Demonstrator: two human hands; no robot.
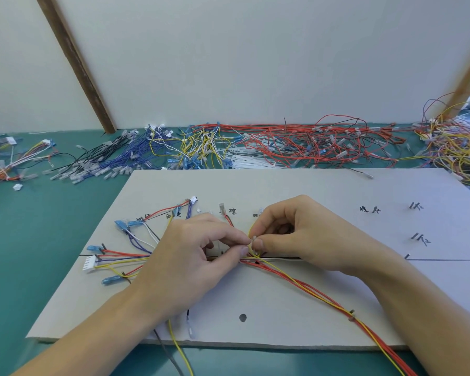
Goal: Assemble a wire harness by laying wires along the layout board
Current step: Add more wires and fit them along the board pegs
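I judge the job partly done. On the layout board (296, 185) the left end is already populated: red, yellow, purple, white and black wires fan out from the centre toward 9 and 10 o'clock, ending in blue terminals (121, 224) and a white connector (90, 263), each held against small pegs. A red and yellow bundle (323, 295) runs from the board's centre toward 5 o'clock, past a peg (352, 313), and off the near edge.

My left hand (190, 256) and right hand (304, 234) meet at the centre of the board, right on the drawn trunk line. The fingers of both are narrowed to a pinch: thumb and forefinger of each grip a small pale piece (253, 241) where the wires gather. I cannot tell whether it is a tie or a terminal sleeve. A yellow wire loops up just behind it.

What looks left: the right half of the board. The marked stations (415, 206) at 2 and 3 o'clock carry pegs and handwritten labels but no wires, and the trunk line toward 3 o'clock lies bare beyond my right wrist.

Supply is plentiful: loose wires (296, 147) lie heaped along the far edge of the green surface (38, 267), at 12 o'clock.
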